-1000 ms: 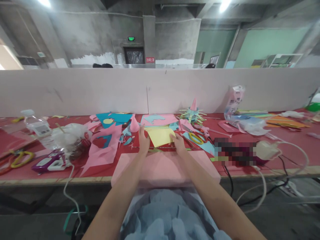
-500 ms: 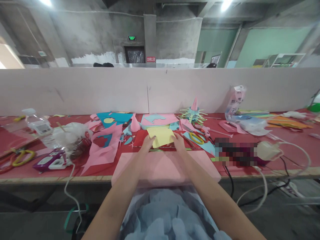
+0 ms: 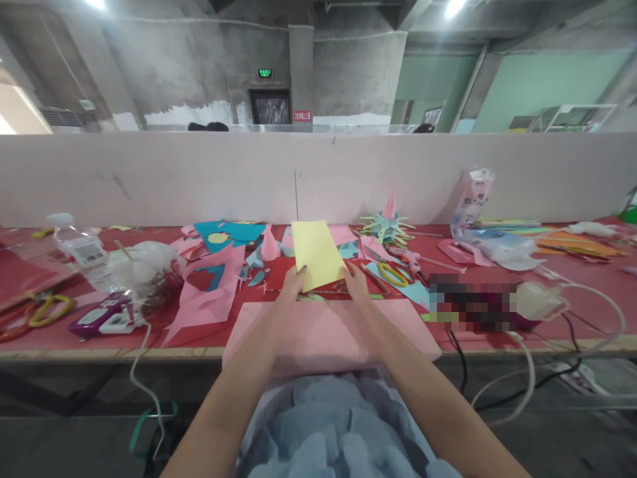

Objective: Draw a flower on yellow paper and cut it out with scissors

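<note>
A sheet of yellow paper (image 3: 318,255) is held up between my two hands above the red table. My left hand (image 3: 294,284) pinches its lower left corner, and my right hand (image 3: 355,281) grips the lower right corner. Under the sheet lies red card (image 3: 281,275) with scraps beside it. A pink sheet (image 3: 318,332) spreads below my wrists, its near side hanging over the table edge. Behind the paper, part of some pink and light blue paper is hidden. A pink paper cone (image 3: 270,244) stands just left of the yellow sheet.
Yellow-handled scissors (image 3: 393,273) and a spiky paper piece with a pink cone (image 3: 385,226) are to the right. Cut pink paper (image 3: 212,292), a plastic bag (image 3: 139,269), a purple device (image 3: 102,317) and a bottle (image 3: 74,242) lie left. White cables (image 3: 527,372) hang at right.
The yellow paper has tipped up and now shows its full length, where before its far part was bent or foreshortened. Both hands keep hold of its near corners in nearly the same place.
</note>
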Motion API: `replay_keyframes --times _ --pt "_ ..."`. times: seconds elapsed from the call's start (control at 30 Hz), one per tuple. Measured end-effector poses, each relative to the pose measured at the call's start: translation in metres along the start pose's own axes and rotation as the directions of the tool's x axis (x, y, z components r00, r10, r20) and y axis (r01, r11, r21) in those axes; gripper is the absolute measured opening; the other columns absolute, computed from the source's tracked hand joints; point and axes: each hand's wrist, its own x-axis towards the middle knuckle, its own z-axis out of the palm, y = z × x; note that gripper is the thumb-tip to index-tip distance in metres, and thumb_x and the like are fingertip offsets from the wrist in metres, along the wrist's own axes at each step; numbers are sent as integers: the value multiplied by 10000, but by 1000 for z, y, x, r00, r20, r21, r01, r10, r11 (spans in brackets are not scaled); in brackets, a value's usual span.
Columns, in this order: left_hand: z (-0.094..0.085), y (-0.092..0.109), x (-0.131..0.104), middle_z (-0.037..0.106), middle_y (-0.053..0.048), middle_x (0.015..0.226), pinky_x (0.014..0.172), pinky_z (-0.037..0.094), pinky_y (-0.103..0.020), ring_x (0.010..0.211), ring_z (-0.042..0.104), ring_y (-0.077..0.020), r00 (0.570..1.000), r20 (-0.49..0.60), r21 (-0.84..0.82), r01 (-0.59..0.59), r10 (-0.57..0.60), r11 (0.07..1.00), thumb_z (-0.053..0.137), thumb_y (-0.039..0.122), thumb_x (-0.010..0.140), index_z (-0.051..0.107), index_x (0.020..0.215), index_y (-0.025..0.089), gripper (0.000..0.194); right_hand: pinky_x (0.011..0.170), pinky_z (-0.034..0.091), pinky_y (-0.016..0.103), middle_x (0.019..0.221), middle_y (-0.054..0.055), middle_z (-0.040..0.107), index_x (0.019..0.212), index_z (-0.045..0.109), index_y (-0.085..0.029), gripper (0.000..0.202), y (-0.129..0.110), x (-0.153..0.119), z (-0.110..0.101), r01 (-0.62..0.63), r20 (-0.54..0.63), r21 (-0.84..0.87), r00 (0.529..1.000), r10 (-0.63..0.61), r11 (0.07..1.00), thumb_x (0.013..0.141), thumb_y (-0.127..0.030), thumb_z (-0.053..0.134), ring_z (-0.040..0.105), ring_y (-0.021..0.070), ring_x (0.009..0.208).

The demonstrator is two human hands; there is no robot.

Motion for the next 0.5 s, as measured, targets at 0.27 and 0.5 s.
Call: replay_keyframes --times 0.27,0.5 --pt "1 18 -9 689 -109 1004 814 527 -373 923 657 -241 997 24 -266 81 -78 960 655 337 777 641 983 139 286 397 431 229 454 -18 589 778 540 -189 316 2 2 -4 99 58 3 993 -99 995 710 -494 592 592 161 425" --pt "9 21 -22 653 -132 1102 723 563 -392 902 664 -298 949 279 -159 194 -144 968 771 234 659 591 1103 125 492 372 383 215 430 -49 542 765 511 -199 339 -4 -1 -4 56 33 113 998 -60 992 660 -497 635 582 160 416"
